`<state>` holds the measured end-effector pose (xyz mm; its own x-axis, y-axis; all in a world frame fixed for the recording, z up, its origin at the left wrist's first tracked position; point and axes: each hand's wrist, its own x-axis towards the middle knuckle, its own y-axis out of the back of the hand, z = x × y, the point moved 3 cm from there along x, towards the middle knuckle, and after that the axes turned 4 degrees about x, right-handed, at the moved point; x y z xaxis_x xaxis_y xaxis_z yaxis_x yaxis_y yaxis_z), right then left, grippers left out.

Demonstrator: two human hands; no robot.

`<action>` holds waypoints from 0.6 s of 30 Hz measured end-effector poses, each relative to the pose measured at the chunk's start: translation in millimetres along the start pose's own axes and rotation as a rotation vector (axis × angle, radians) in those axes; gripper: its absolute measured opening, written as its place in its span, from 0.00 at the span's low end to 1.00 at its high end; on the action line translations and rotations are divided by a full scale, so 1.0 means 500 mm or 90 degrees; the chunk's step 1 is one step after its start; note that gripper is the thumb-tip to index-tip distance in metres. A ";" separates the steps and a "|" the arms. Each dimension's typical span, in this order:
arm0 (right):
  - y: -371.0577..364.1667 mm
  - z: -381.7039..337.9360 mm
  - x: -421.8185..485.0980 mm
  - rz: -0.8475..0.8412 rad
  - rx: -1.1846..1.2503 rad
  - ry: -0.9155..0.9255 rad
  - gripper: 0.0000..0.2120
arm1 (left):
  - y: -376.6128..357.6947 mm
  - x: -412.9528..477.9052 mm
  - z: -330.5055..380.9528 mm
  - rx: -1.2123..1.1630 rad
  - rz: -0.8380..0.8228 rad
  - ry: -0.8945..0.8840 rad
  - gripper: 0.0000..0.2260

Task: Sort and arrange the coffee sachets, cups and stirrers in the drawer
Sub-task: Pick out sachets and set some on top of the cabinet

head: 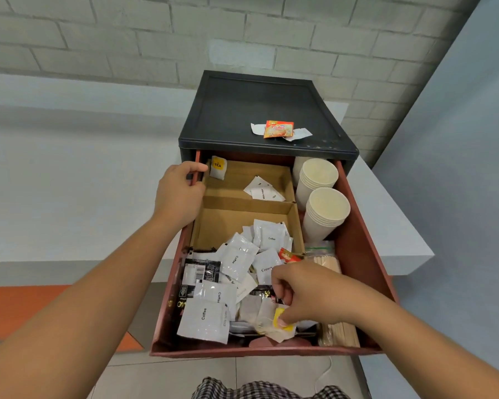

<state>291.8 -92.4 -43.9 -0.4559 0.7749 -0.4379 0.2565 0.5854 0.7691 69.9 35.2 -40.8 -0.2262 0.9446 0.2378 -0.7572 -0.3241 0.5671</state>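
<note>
A red-brown drawer stands pulled out of a black cabinet. My left hand grips the drawer's left wall. My right hand pinches a tea bag with a yellow tag at the drawer's front. White coffee sachets and black sachets lie heaped in the front half. Two cardboard compartments sit behind; the far one holds a tea bag and white sachets. Two stacks of paper cups lie on the right. Wooden stirrers run along the right side.
An orange coffee sachet and torn white wrappers lie on the cabinet top. The cabinet sits on a white counter against a brick wall. A grey ledge runs to the left, with orange floor below.
</note>
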 end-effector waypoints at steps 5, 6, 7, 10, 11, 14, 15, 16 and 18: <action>0.030 -0.001 -0.021 0.019 0.123 0.028 0.10 | 0.000 -0.002 0.003 0.000 0.000 0.001 0.14; 0.040 -0.003 -0.023 0.023 0.159 0.039 0.09 | 0.000 -0.002 0.003 -0.001 0.000 0.001 0.14; 0.050 -0.006 -0.024 0.033 0.188 0.053 0.07 | 0.000 -0.002 0.003 -0.003 0.000 0.002 0.14; 0.075 -0.012 -0.021 0.085 0.212 0.095 0.07 | 0.001 -0.001 0.002 -0.004 0.000 0.003 0.14; 0.082 -0.014 -0.019 0.096 0.219 0.103 0.08 | 0.001 -0.001 0.002 -0.003 0.001 0.003 0.14; 0.107 -0.021 -0.013 0.134 0.266 0.121 0.12 | -0.001 0.000 0.001 -0.004 0.000 0.001 0.13; 0.116 -0.024 -0.011 0.161 0.280 0.131 0.13 | -0.002 0.000 0.000 -0.005 -0.001 0.002 0.13; 0.125 -0.026 -0.008 0.191 0.294 0.143 0.15 | -0.002 0.001 -0.001 -0.006 -0.001 0.004 0.13; 0.141 -0.029 0.002 0.247 0.325 0.158 0.18 | -0.003 0.002 -0.004 -0.010 -0.002 0.008 0.13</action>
<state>297.0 -53.9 16.8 -0.4159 0.9094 -0.0088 0.7822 0.3627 0.5066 69.7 36.8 -42.9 -0.2315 0.9461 0.2263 -0.7674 -0.3206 0.5553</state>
